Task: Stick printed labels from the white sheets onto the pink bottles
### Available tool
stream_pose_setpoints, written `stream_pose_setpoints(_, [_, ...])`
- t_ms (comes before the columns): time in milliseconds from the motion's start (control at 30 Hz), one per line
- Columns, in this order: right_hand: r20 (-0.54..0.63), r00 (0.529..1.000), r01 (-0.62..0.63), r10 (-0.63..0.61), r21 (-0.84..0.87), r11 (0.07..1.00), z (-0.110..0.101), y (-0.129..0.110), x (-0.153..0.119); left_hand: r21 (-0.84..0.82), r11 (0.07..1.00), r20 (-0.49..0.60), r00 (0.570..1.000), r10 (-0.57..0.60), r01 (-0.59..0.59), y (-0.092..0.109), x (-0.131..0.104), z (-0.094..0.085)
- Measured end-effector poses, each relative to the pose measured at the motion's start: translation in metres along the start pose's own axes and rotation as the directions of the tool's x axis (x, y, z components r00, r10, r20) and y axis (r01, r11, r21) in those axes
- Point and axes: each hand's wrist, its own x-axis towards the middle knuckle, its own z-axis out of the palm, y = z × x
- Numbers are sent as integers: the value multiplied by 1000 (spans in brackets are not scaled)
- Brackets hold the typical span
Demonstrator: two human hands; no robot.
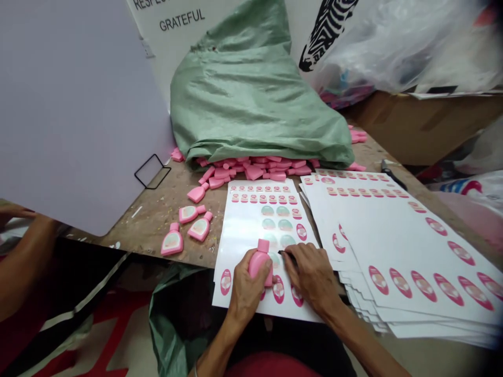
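My left hand [242, 293] is wrapped round a small pink plastic bottle [258, 263], held upright over the lower part of a sticker sheet [244, 230]. The side of the bottle that faces me shows plain pink. Just to its right, my right hand [314, 275] is closed on a thin dark-tipped tool [282, 253], mostly hidden by the fingers. Its tip is at the pale green stickers [286, 225]; I cannot tell whether it touches one. Left of the sheet lie pink bottles with pale green labels, one of them a labelled bottle [172, 241] near the table edge.
A green woven sack [255, 104] stands at the back, with many pink bottles [255, 170] spilling from under it. Stacked sticker sheets [393, 235] lie right, a dark-handled tool [393, 175] behind them. A pale panel [82, 115], a black wire stand [152, 172] and another person's arm [29, 262] are left.
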Motion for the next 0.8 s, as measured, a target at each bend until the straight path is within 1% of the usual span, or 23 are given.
stream_pose_setpoints(167, [40,999,23,-25,57,998,0,3,1,62,997,-10,999,51,-51,-6,1,0])
stream_pose_setpoints(300, [37,999,-31,26,143,989,2,3,2,95,994,-21,998,61,-59,-10,1,0])
stream_pose_setpoints(367, [26,998,-53,50,171,984,5,5,6,87,994,-23,997,68,-66,-10,5,3])
stream_pose_setpoints(433, [20,999,-50,47,173,984,9,10,13,57,995,-15,997,81,-80,-8,12,7])
stream_pose_setpoints(533, [-9,1000,3,-2,125,992,13,17,26,-7,997,8,997,75,-75,-1,23,12])
stream_pose_setpoints(667, [-74,991,114,-109,67,991,12,22,34,-30,997,-15,997,70,-70,6,28,10])
stream_pose_setpoints(733, [-109,984,151,-141,86,985,11,22,33,-13,996,-13,996,89,-89,6,27,7])
stream_pose_setpoints(800, [-150,980,153,-130,153,976,10,21,31,-5,995,-9,995,95,-95,5,26,5])
